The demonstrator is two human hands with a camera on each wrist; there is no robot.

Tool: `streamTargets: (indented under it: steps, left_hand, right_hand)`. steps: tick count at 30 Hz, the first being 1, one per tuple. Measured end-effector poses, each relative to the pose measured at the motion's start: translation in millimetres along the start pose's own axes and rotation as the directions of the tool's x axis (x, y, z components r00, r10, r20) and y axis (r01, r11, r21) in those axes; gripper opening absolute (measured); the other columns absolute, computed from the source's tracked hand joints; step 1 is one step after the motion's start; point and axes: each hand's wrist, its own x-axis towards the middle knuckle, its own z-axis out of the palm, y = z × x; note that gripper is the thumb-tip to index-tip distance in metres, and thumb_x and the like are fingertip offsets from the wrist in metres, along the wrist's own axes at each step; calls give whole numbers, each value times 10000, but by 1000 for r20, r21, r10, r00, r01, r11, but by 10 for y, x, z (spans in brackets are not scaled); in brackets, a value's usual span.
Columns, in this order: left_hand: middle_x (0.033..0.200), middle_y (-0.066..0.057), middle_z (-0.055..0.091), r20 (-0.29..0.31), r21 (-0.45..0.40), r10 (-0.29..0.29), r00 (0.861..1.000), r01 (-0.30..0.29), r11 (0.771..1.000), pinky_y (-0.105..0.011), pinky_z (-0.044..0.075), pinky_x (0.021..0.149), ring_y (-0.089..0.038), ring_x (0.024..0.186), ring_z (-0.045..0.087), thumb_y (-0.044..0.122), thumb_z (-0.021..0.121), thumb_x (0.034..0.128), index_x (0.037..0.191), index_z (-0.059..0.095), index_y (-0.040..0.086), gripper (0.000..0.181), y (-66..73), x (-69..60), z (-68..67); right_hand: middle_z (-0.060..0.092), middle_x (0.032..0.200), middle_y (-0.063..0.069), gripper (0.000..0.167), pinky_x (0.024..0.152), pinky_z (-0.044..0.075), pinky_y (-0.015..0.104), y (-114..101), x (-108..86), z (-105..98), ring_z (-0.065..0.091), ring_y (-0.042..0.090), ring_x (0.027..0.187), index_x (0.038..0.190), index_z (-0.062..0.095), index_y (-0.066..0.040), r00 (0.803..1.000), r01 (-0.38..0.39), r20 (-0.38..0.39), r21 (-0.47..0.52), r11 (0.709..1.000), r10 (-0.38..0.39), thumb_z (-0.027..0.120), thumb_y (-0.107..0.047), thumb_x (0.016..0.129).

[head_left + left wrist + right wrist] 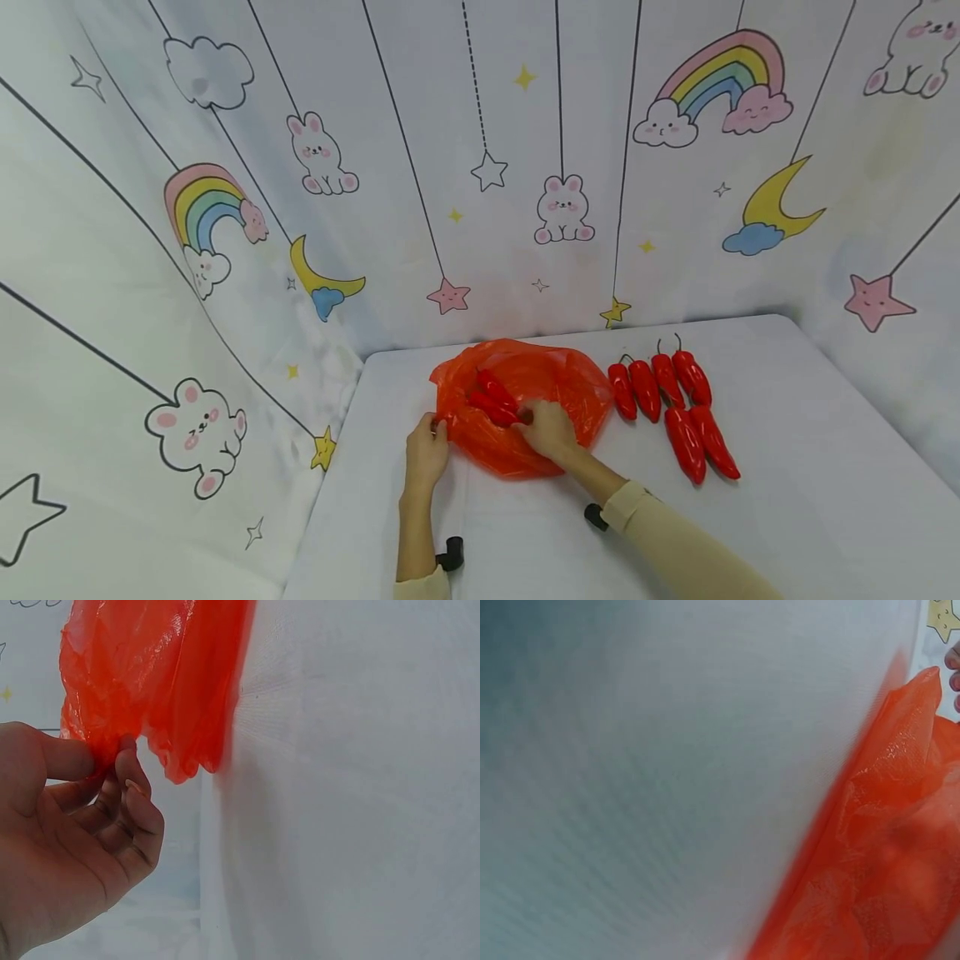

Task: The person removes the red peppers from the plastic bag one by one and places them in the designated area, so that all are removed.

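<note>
An orange-red plastic bag (592,392) lies spread with its mouth up on the white table. My left hand (426,454) pinches the bag's near-left rim between thumb and fingers; the left wrist view shows this left hand (82,832) with the thin film bunched at its fingertips. Inside the bag are red chili peppers (495,388). My right hand (551,431) reaches over the near-right rim, its thumb and fingers at the end of the lower red chili pepper (491,409). In the right wrist view the bag (889,780) hides most of that hand.
To the right of the bag, several red chili peppers lie in a back row (645,390), with two more chili peppers (685,446) in front. A white curtain (495,242) printed with rabbits, stars and rainbows stands behind and beside the table (525,533).
</note>
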Motion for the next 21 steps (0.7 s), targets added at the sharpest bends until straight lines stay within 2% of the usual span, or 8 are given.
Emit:
streamTargets:
  steps: [9,18,21]
  left_hand:
    - [899,-94,664,-5,-1,-1,1000,1,1000,-346,548,676,-207,758,612,87,574,1051,1139,666,-16,163,-20,-3,-2]
    - [877,-96,657,-12,-4,19,1000,-19,1000,-323,527,643,-194,724,595,64,576,1045,1123,668,-14,144,-3,24,4]
    - [895,-96,663,-10,-2,9,1000,-9,1000,-325,537,653,-194,734,605,78,573,1050,1136,667,-8,155,-6,40,2]
  right_hand:
    - [777,969,59,236,819,615,388,32,-29,-45,709,190,856,1117,791,-47,1000,1,-2,106,994,-1,828,-103,891]
    - [784,983,48,264,819,613,380,16,-68,-104,714,194,878,1145,796,-57,1000,-26,-11,105,994,27,831,-120,891]
    - [786,972,34,255,822,613,387,2,-82,-139,712,192,879,1135,805,-75,999,-36,-23,97,995,38,836,-129,887]
